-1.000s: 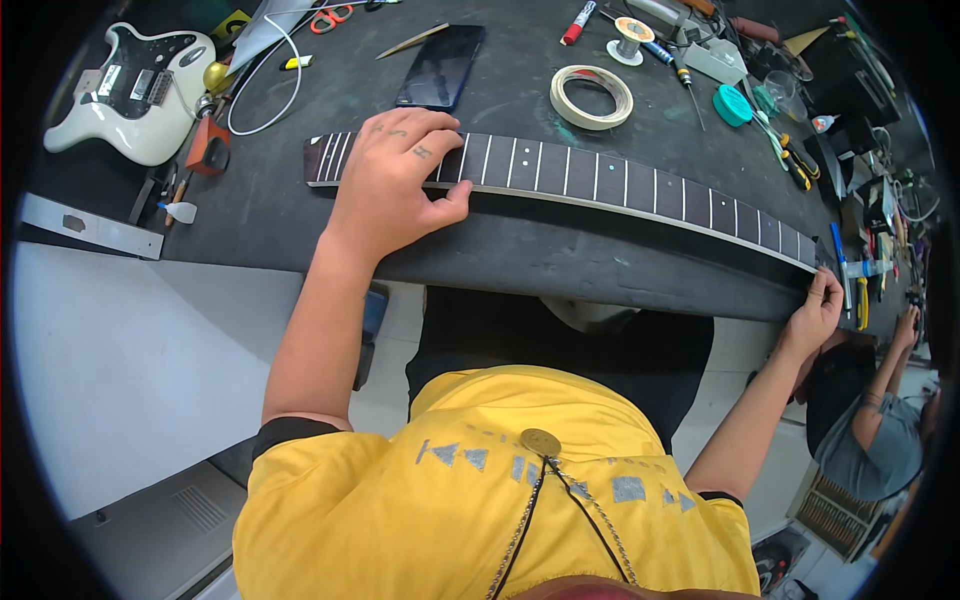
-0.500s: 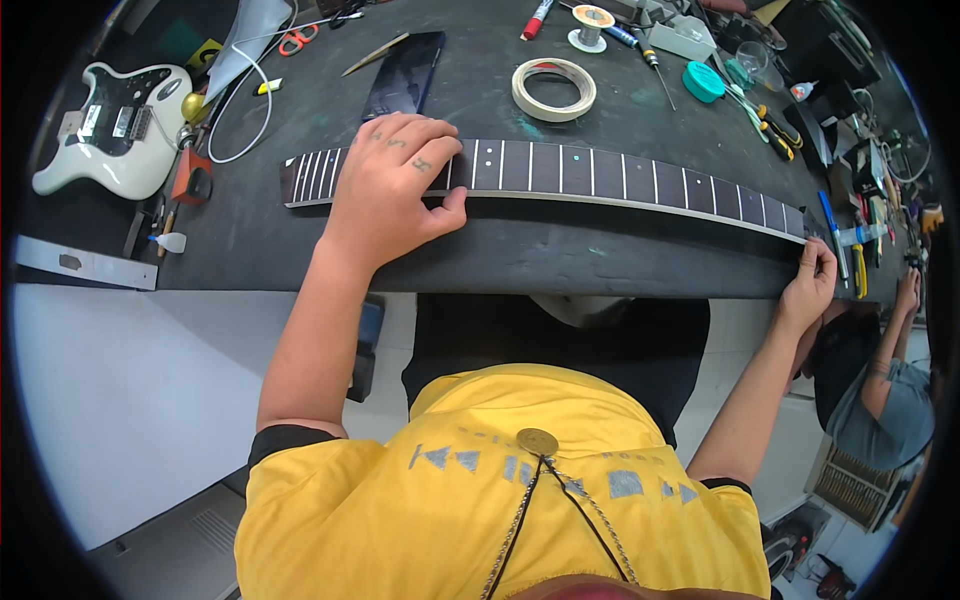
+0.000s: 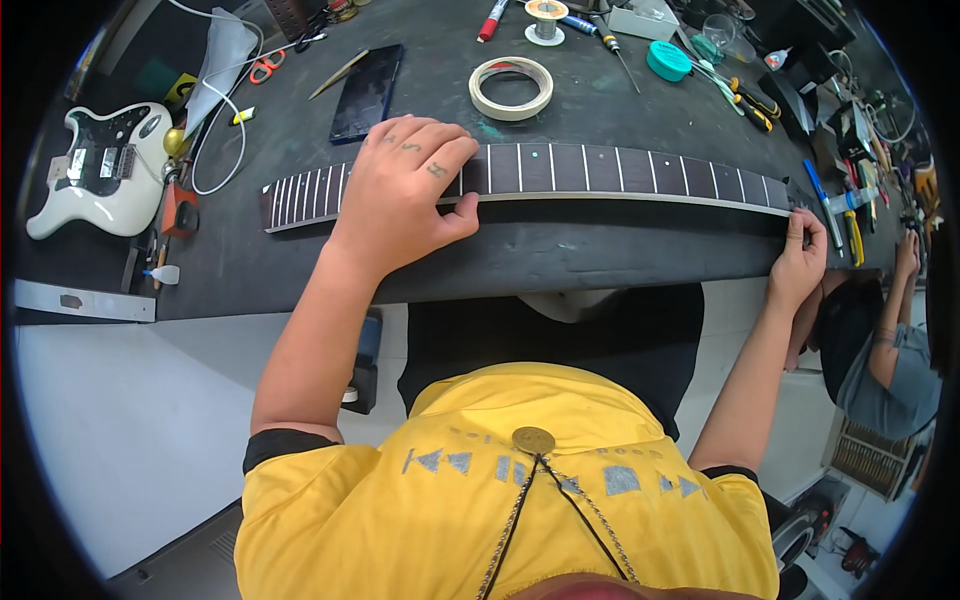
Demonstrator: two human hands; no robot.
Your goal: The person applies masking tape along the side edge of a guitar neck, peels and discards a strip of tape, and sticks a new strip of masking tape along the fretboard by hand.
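Note:
A guitar neck (image 3: pixel 580 170) with a dark fretboard, pale frets and small dot marks lies lengthwise near the front edge of the workbench. My left hand (image 3: pixel 410 190) is closed over it left of the middle, fingers across the top and thumb along the near edge. Part of the fretboard is hidden under that hand. At the neck's right end, my right hand (image 3: pixel 802 255) pinches the near corner between thumb and fingers.
Behind the neck lie a dark phone-like slab (image 3: pixel 367 95), masking tape (image 3: pixel 545 98), a solder spool (image 3: pixel 545 30) and a screwdriver (image 3: pixel 612 42). A white guitar body (image 3: pixel 90 195) rests at left. Pliers (image 3: pixel 752 108) and pens (image 3: pixel 822 203) lie at right, where another person's arm (image 3: pixel 890 310) shows.
The view has shifted, so bench items appear further left. My left hand has slid a little to the right along the neck. My right hand keeps its pinch on the end.

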